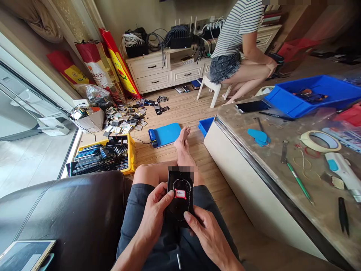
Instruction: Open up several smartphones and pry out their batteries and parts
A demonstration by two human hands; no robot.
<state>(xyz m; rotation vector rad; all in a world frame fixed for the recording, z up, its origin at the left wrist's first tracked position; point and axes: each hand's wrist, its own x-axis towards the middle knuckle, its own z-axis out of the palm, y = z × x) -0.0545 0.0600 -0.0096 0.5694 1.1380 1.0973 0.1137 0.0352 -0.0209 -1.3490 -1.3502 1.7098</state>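
A black phone-sized panel [180, 210] is held upright over my lap, with a small red-edged white label [180, 193] on it and a pale, jagged line around the label. My left hand [158, 209] grips the panel's left edge, its thumb beside the label. At the lower right corner, my right hand [204, 226] pinches the panel with its thumb on the front. The fingers behind the panel are partly hidden.
A table [242, 139] at right bears a blue tray [316, 88], tape [320, 141], a green pen [299, 182] and tweezers [343, 216]. A yellow crate [132, 154] of phones stands left, near a blue mat [168, 134]. Another person [239, 37] sits on a white stool [213, 90].
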